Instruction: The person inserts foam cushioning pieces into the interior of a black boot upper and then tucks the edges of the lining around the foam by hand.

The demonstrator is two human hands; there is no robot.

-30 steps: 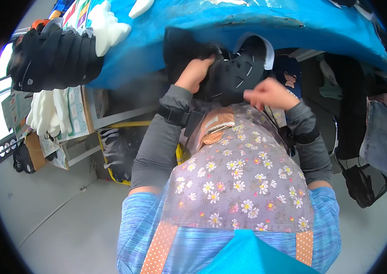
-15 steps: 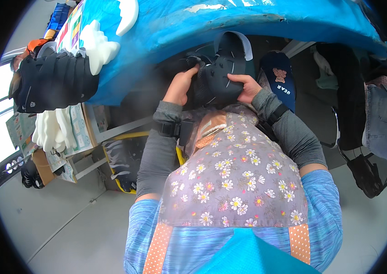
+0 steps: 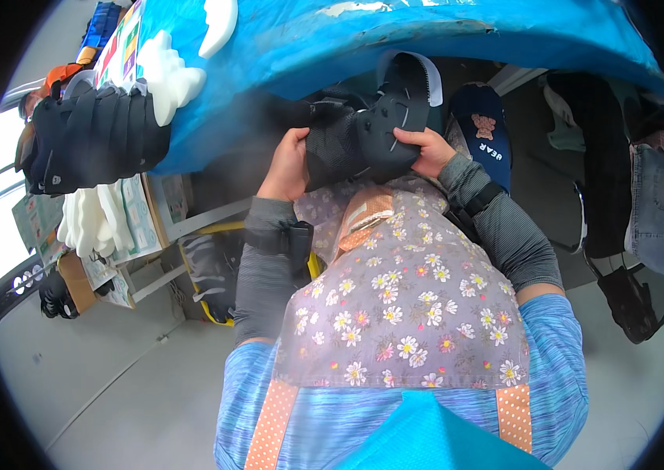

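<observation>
A black piece that looks like a mesh cap (image 3: 379, 129) is spread between my hands, below the edge of the blue-covered table. It has a smooth panel with small holes and thin light lines, and a curved band with a white edge stands up at its far end. My left hand (image 3: 286, 166) pinches the mesh part at its left side. With the thumb on top, my right hand (image 3: 428, 151) grips the smooth panel at the right; those fingers underneath are hidden. Dark cloth beyond my left hand is blurred.
Blue sheeting covers the table (image 3: 441, 47) ahead. At its left lie stacked black pieces (image 3: 101, 137) and white curved pieces (image 3: 166, 78). More white pieces (image 3: 93, 219) sit lower left, near a yellow-rimmed crate (image 3: 214, 270). A navy item with a bear (image 3: 484, 129) is right of my hands.
My left hand has shifted left and slightly nearer me, drawing the mesh part out wider. The right hand has moved slightly right, still gripping the panel.
</observation>
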